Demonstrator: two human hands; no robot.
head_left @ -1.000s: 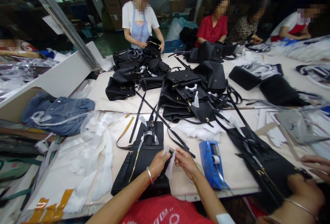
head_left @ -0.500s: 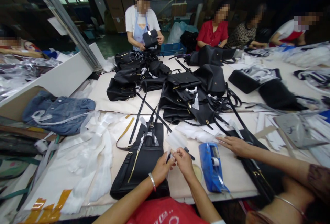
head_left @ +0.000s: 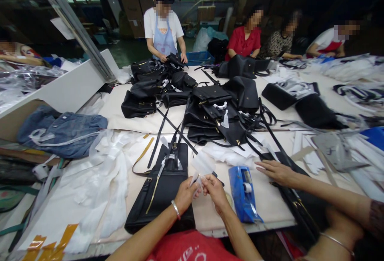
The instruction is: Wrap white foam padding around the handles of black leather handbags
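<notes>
My left hand [head_left: 186,192], with a silver bangle at the wrist, pinches a small piece of white paper [head_left: 194,177]. Against the same piece, my right hand [head_left: 212,187] has its fingers closed, at the paper's right side. Both hands are over the right edge of a black backpack [head_left: 168,191] with a gold zipper, which lies on the table in front of me. A larger white sheet [head_left: 204,162] lies just beyond my fingers. The blue tape dispenser [head_left: 243,197] stands to the right of my right hand.
Another person's hand [head_left: 274,171] rests by a black bag at the right. Black bags [head_left: 210,113] are heaped farther back. White sheets [head_left: 105,189] and a denim bag [head_left: 69,131] lie at the left. Several people sit or stand across the table.
The white paper between my hands now stands up folded above my fingers. The person across the table has lowered a black bag onto the heap. The view has shifted slightly.
</notes>
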